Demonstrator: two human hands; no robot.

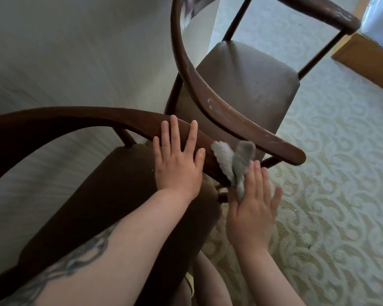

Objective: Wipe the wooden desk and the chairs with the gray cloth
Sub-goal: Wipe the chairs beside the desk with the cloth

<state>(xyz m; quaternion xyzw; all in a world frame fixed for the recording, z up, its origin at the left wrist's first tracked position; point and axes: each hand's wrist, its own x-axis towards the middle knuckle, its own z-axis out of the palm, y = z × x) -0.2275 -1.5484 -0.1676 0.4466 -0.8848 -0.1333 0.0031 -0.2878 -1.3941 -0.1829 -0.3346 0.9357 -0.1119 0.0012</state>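
Two dark wooden chairs with curved backrests stand side by side. The near chair (60, 117) has a dark padded seat; the far chair (237, 127) has a brown padded seat and a scuffed rail. My left hand (177, 166) lies flat, fingers spread, on the right end of the near chair's rail. My right hand (252, 208) presses the gray cloth (232, 162) against the tip of that same rail, the fluffy cloth sticking up above my fingers. The desk is not in view.
A pale wall (75, 51) runs behind the chairs on the left. Cream patterned carpet (329, 173) covers the floor to the right. A light wooden furniture base (363, 58) sits at the upper right with white fabric above it.
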